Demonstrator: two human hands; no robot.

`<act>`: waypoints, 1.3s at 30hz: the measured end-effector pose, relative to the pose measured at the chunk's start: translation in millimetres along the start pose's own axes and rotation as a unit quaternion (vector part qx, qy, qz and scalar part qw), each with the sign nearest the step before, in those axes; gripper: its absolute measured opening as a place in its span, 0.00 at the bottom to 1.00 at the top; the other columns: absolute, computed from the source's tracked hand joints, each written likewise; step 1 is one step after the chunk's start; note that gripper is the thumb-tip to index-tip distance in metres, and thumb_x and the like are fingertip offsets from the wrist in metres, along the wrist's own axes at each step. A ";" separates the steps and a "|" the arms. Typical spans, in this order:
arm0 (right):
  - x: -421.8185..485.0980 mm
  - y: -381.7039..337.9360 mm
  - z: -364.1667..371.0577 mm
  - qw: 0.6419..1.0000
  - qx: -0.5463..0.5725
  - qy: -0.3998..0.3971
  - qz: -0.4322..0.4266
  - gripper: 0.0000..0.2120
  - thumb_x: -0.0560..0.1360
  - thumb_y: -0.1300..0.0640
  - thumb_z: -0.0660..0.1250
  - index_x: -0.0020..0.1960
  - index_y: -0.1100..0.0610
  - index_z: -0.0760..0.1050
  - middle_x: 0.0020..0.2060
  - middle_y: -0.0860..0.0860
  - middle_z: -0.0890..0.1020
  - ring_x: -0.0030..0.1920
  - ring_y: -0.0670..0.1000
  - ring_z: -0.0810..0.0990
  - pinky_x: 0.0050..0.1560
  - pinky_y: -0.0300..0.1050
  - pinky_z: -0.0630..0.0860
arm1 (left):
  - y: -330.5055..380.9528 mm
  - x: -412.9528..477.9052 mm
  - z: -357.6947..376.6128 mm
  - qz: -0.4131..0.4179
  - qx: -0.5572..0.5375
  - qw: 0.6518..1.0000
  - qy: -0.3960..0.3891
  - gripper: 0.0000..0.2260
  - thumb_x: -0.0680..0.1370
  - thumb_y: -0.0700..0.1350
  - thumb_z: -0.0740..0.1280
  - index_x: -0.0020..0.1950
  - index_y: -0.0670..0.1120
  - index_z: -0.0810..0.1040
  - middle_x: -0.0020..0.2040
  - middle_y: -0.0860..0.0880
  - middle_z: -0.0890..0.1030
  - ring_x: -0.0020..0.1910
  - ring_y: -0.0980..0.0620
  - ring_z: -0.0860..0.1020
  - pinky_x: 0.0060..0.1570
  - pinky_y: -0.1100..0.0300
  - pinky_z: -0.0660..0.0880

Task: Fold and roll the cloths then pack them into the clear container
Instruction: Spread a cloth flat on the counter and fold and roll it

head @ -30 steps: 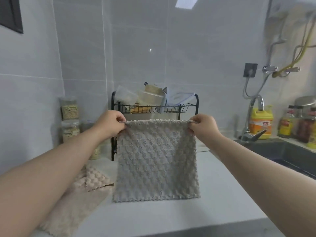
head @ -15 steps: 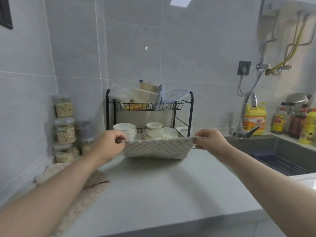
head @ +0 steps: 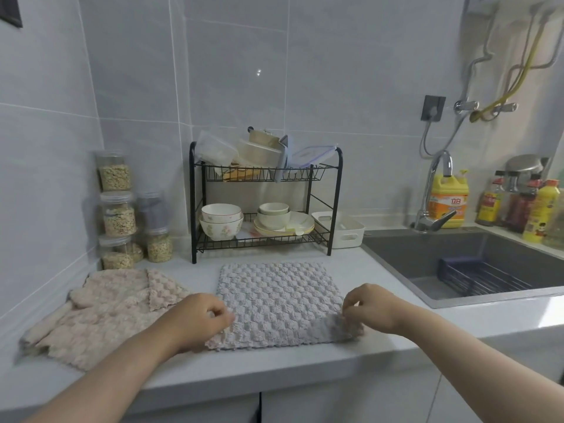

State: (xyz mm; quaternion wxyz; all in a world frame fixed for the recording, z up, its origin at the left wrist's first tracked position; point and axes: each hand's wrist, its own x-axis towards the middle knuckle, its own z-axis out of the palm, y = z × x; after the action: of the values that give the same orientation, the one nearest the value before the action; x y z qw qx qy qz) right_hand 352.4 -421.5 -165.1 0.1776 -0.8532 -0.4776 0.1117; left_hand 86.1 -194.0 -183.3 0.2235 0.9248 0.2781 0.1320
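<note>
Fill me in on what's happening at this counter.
A person is working on a grey cloth spread flat on the counter. The left hand pinches its near left corner and the right hand its near right corner, so folding has not started. A heap of pink cloths lies to the left, unfolded. A dish rack stands behind, a sink to the right.

Both hands (head: 198, 319) (head: 370, 309) low, fingers curled
</note>
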 end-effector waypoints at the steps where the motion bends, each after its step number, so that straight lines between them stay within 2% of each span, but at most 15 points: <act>1: 3.1 -1.0 1.0 1.000 -0.013 0.026 -0.002 0.08 0.71 0.53 0.65 0.44 0.50 0.82 0.45 0.46 0.84 0.46 0.47 0.81 0.44 0.39 0.76 | -1.0 5.0 -0.2 0.007 0.024 0.999 0.020 0.06 0.77 0.54 0.66 0.44 0.55 0.81 0.50 0.58 0.81 0.50 0.59 0.79 0.51 0.62 0.74; 2: 6.5 -3.7 2.8 0.998 -0.042 0.047 -0.013 0.10 0.73 0.51 0.64 0.49 0.50 0.82 0.50 0.46 0.83 0.50 0.48 0.81 0.50 0.41 0.76 | -2.2 9.6 0.9 0.017 0.050 0.998 0.022 0.06 0.77 0.54 0.66 0.52 0.57 0.80 0.58 0.59 0.79 0.58 0.58 0.77 0.58 0.61 0.72; 5: 18.3 -12.3 22.7 0.994 -0.084 0.044 -0.056 0.20 0.77 0.42 0.60 0.62 0.53 0.75 0.59 0.48 0.76 0.61 0.53 0.75 0.61 0.45 0.71 | -5.2 16.5 13.6 0.028 0.102 0.993 -0.056 0.32 0.75 0.64 0.63 0.76 0.59 0.59 0.74 0.63 0.54 0.76 0.58 0.55 0.74 0.56 0.52; 7: 23.8 -15.8 37.9 0.994 -0.097 0.007 -0.044 0.29 0.78 0.38 0.57 0.72 0.53 0.65 0.69 0.51 0.69 0.71 0.54 0.67 0.69 0.47 0.63 | -5.7 19.1 23.2 0.036 0.138 0.984 -0.103 0.44 0.68 0.76 0.51 0.79 0.57 0.46 0.76 0.61 0.44 0.77 0.58 0.44 0.74 0.56 0.44; 9: 27.6 -13.7 49.7 0.987 -0.153 -0.032 -0.029 0.37 0.77 0.31 0.48 0.79 0.52 0.53 0.78 0.52 0.55 0.78 0.52 0.53 0.76 0.51 0.52 | -10.4 20.4 31.8 0.037 0.173 0.976 -0.125 0.49 0.62 0.78 0.40 0.78 0.56 0.40 0.78 0.57 0.39 0.76 0.58 0.39 0.73 0.57 0.39; 13: 35.0 -2.6 52.3 0.983 -0.175 -0.041 -0.032 0.44 0.70 0.26 0.37 0.80 0.49 0.44 0.79 0.49 0.45 0.79 0.48 0.43 0.77 0.50 0.43 | -13.1 20.7 36.4 0.022 0.205 0.969 -0.139 0.47 0.63 0.77 0.35 0.77 0.55 0.35 0.77 0.55 0.34 0.73 0.60 0.35 0.73 0.56 0.36; 17: 36.2 0.3 50.3 0.983 -0.172 -0.031 -0.048 0.51 0.63 0.24 0.32 0.80 0.48 0.45 0.79 0.48 0.47 0.79 0.47 0.44 0.77 0.49 0.44 | -10.5 23.1 33.6 0.018 0.206 0.968 -0.145 0.48 0.63 0.77 0.38 0.78 0.55 0.37 0.78 0.55 0.37 0.76 0.57 0.37 0.75 0.53 0.38; 20: 40.5 -1.1 42.8 0.984 -0.158 -0.026 -0.080 0.38 0.75 0.28 0.46 0.78 0.50 0.56 0.76 0.47 0.61 0.76 0.52 0.58 0.74 0.48 0.56 | -7.6 30.3 23.9 0.018 0.140 0.986 -0.089 0.43 0.68 0.76 0.45 0.79 0.56 0.50 0.79 0.57 0.52 0.77 0.55 0.52 0.75 0.54 0.51; 23: 62.7 -2.3 26.9 0.989 -0.106 0.064 -0.079 0.27 0.79 0.37 0.55 0.71 0.50 0.68 0.67 0.47 0.73 0.65 0.50 0.73 0.65 0.46 0.69 | -16.3 64.0 11.3 0.010 0.070 0.997 0.006 0.26 0.80 0.61 0.56 0.75 0.53 0.63 0.74 0.56 0.64 0.69 0.57 0.65 0.69 0.56 0.63; 27: 118.9 -1.1 16.2 0.991 -0.090 0.095 -0.015 0.21 0.79 0.47 0.60 0.70 0.52 0.71 0.66 0.50 0.75 0.64 0.52 0.74 0.64 0.46 0.71 | -35.6 123.5 5.9 -0.033 0.050 0.997 0.045 0.16 0.83 0.45 0.56 0.69 0.46 0.71 0.70 0.48 0.71 0.65 0.52 0.70 0.62 0.58 0.66; 30: 162.2 0.7 16.5 0.992 -0.095 0.079 0.012 0.21 0.80 0.53 0.59 0.72 0.53 0.68 0.69 0.52 0.73 0.65 0.54 0.75 0.64 0.48 0.72 | -45.8 156.2 9.6 -0.077 0.025 0.995 0.055 0.16 0.83 0.41 0.54 0.68 0.43 0.72 0.68 0.44 0.72 0.65 0.47 0.71 0.60 0.58 0.67; 32: 183.5 -0.6 17.7 0.991 -0.129 0.038 0.012 0.24 0.81 0.54 0.57 0.77 0.54 0.60 0.74 0.53 0.67 0.71 0.56 0.69 0.68 0.49 0.68 | -52.3 173.2 11.9 -0.109 0.012 0.993 0.036 0.13 0.82 0.42 0.57 0.62 0.41 0.76 0.62 0.41 0.77 0.60 0.44 0.75 0.56 0.56 0.70; 34: 200.5 -1.1 18.8 0.987 -0.157 0.000 0.018 0.26 0.82 0.57 0.56 0.78 0.55 0.55 0.76 0.54 0.63 0.73 0.56 0.65 0.69 0.47 0.65 | -59.9 183.7 12.9 -0.117 0.018 0.993 0.012 0.09 0.80 0.44 0.61 0.43 0.43 0.77 0.44 0.42 0.77 0.44 0.46 0.75 0.42 0.56 0.69; 36: 216.7 3.0 21.0 0.985 -0.170 -0.014 0.032 0.24 0.81 0.61 0.56 0.76 0.57 0.60 0.73 0.57 0.67 0.70 0.58 0.68 0.65 0.46 0.68 | -66.2 189.5 11.3 -0.105 0.012 0.994 0.002 0.13 0.77 0.46 0.67 0.34 0.44 0.72 0.33 0.49 0.71 0.35 0.51 0.70 0.36 0.59 0.63; 39: 229.2 10.6 23.5 0.987 -0.157 0.005 0.041 0.17 0.79 0.61 0.57 0.67 0.57 0.72 0.63 0.56 0.76 0.61 0.57 0.75 0.55 0.45 0.72 | -67.0 193.8 8.5 -0.092 0.010 0.996 0.005 0.11 0.75 0.48 0.71 0.35 0.46 0.75 0.33 0.53 0.74 0.33 0.56 0.71 0.33 0.64 0.65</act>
State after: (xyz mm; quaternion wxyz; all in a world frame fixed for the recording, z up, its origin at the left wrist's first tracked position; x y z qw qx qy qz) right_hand 471.0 -226.1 -195.7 0.0392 -0.8897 -0.4531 0.0387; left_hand 215.8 -35.9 -200.1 0.2243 0.8967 0.3644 0.1128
